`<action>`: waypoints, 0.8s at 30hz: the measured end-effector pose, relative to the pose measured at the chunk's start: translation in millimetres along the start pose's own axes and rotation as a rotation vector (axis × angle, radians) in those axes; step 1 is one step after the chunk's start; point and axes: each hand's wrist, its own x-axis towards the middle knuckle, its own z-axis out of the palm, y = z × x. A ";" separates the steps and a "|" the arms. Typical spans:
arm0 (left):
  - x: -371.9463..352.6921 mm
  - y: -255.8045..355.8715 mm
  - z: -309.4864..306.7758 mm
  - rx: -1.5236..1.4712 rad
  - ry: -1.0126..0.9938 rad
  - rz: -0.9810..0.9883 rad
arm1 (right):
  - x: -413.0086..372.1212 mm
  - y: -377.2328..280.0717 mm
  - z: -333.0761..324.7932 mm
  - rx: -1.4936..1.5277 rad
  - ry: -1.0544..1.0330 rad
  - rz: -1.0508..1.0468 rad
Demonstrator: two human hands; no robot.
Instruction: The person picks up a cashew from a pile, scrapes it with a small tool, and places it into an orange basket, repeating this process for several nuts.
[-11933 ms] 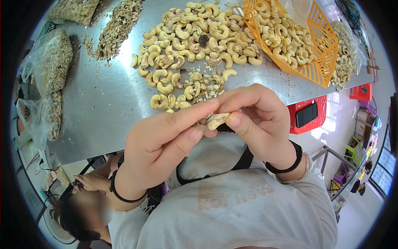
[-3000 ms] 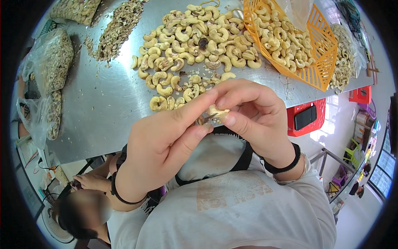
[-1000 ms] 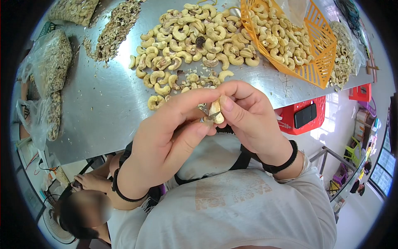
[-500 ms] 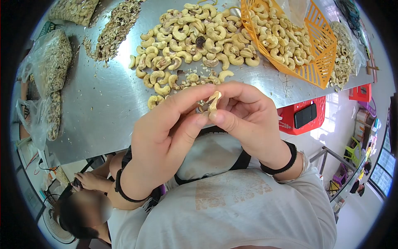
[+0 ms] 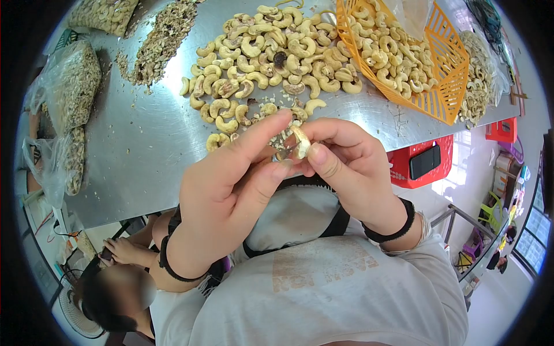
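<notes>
Between thumb and fingers, my right hand (image 5: 352, 161) grips a pale cashew (image 5: 301, 142) with patches of brown skin. My left hand (image 5: 231, 179) is curled beside it, with a small metal blade (image 5: 284, 153) between its fingers at the nut; the blade's handle is hidden. Just beyond my fingertips lies a heap of cashews (image 5: 271, 49) on the metal table (image 5: 138, 161), some with brown skin and one nearly black. Crumbs and skin bits lie at the heap's near edge.
An orange basket (image 5: 453, 75) holding pale cashews stands at the right, beside a clear bag of nuts (image 5: 478, 75). Skin scraps (image 5: 158, 49) and filled bags (image 5: 72, 86) are at the left. A phone (image 5: 425, 161) rests on a red stool (image 5: 404, 176). Another person (image 5: 124, 251) sits at lower left.
My left index finger has lifted and my left fingers have parted from the nut. The cashew has turned and moved slightly lower in my right hand's grip.
</notes>
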 end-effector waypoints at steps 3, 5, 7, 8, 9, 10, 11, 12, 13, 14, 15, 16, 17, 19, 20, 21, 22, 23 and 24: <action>-0.1 -0.8 1.2 0.040 0.003 0.038 | -0.4 -0.1 2.5 0.008 0.025 -0.020; 0.3 -2.7 1.3 0.093 0.007 0.067 | 0.1 1.0 2.6 0.008 0.027 -0.021; 1.2 -5.6 1.8 0.146 0.011 0.097 | 0.5 1.9 2.1 0.007 0.028 -0.022; 2.0 -7.7 2.4 0.170 0.019 0.140 | 0.7 2.2 1.6 -0.010 0.024 -0.029; 3.2 -8.9 2.8 0.194 0.027 0.184 | 0.8 2.3 1.2 -0.027 0.021 -0.035; 5.1 -9.3 2.2 0.193 0.027 0.184 | 0.5 2.0 2.0 -0.027 0.022 -0.035; 7.2 -9.8 0.8 0.287 0.034 0.282 | 0.1 1.3 3.7 -0.037 0.041 -0.024; 8.6 -10.1 -0.5 0.381 0.041 0.380 | 0.0 1.0 4.5 -0.046 0.060 -0.014; 9.0 -10.2 -1.5 0.381 0.042 0.380 | 0.1 2.6 3.0 -0.046 0.060 -0.013; 9.2 -10.3 -2.5 0.413 0.051 0.397 | 0.3 5.4 0.1 -0.043 0.021 -0.016; 9.4 -10.1 -3.1 0.445 0.061 0.414 | 0.4 6.9 -1.4 -0.041 -0.017 -0.019; 8.1 -8.7 -3.5 0.446 0.062 0.414 | 0.5 6.2 -0.7 -0.040 -0.017 -0.019; 5.6 -6.5 -3.7 0.296 0.039 0.282 | 0.4 4.8 0.6 0.020 -0.016 0.009; 3.7 -5.1 -3.5 0.146 0.015 0.151 | 0.4 2.6 0.9 0.080 -0.015 0.038; 3.4 -5.0 -3.5 0.153 0.023 0.155 | 0.7 1.7 0.0 0.075 -0.021 0.043; 3.3 -5.0 -3.6 0.160 0.032 0.158 | 0.9 1.3 -0.3 0.070 -0.028 0.048; 3.4 -5.3 -2.5 0.160 0.032 0.159 | 1.0 1.7 -0.1 0.070 -0.028 0.048; 3.7 -6.0 -0.3 0.156 0.030 0.180 | 0.8 2.4 0.3 0.080 -0.010 0.049; 4.0 -6.7 1.0 0.151 0.028 0.201 | 0.6 2.8 0.7 0.089 0.008 0.050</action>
